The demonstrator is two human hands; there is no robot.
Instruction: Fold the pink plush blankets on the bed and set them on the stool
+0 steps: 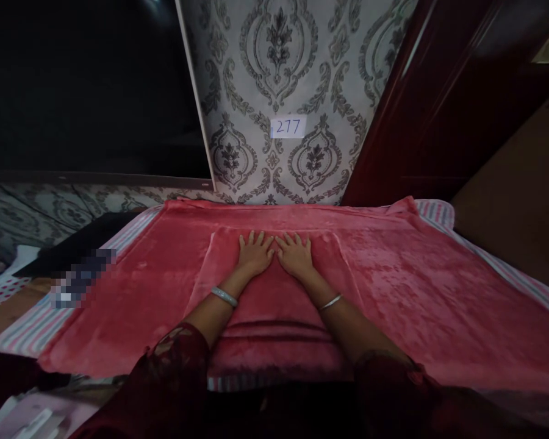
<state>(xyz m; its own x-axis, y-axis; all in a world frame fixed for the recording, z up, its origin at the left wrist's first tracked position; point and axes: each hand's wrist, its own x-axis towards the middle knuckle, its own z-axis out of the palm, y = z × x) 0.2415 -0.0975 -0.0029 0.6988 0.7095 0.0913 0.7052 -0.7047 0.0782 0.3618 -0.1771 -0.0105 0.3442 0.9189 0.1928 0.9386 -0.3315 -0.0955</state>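
A rectangular pink plush cloth (pixel 279 299) lies on a larger pink plush blanket (pixel 398 274). Both my hands rest palm down on the far part of the smaller cloth, side by side, thumbs close together. My left hand (pixel 256 253) has its fingers spread flat, a bracelet on the wrist. Likewise flat and spread is my right hand (pixel 295 254), with a thin bangle behind it. Creases run across the cloth near my body. Whether it is folded or a separate piece, I cannot tell.
Under the blanket, a striped cloth (pixel 27 326) shows at the edges. A pixelated dark object (pixel 85 277) lies on the left edge. Behind are a large black screen (pixel 91 91), patterned wallpaper (pixel 279 73) with a "277" paper label (pixel 288 127), and a dark red glossy panel (pixel 421 110).
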